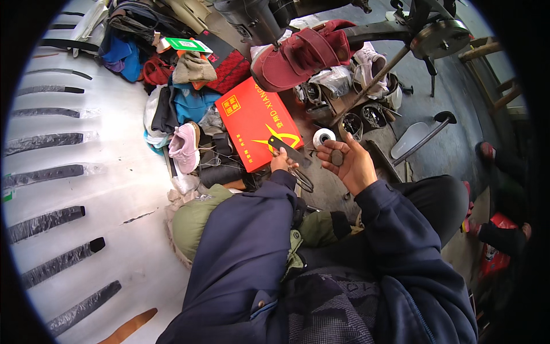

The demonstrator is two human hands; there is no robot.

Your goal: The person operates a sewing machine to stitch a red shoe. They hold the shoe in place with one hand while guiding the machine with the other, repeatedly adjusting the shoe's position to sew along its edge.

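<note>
My left hand (281, 162) is closed around a flat dark strip (293, 152) with a small hole at its upper end. A dark looped handle (305, 182) sticks out below the same hand; what it belongs to is hidden. My right hand (356, 166) is turned palm up, holding a small dark round piece (337, 157) against its fingers. Just beyond the left hand lies a red shoebox (252, 114) with yellow print. Next to the right fingertips stands a white spool of thread (323, 136). Above the box, a dark red shoe (303, 57) sits on the metal arm of a machine.
A black machine head (258, 20) and a handwheel (440, 39) stand at the far side. Left of the box are a pink shoe (184, 147) and piled cloths. Several wrapped belts (46, 223) lie on the pale surface at left. Another person's hand (526, 230) shows at far right.
</note>
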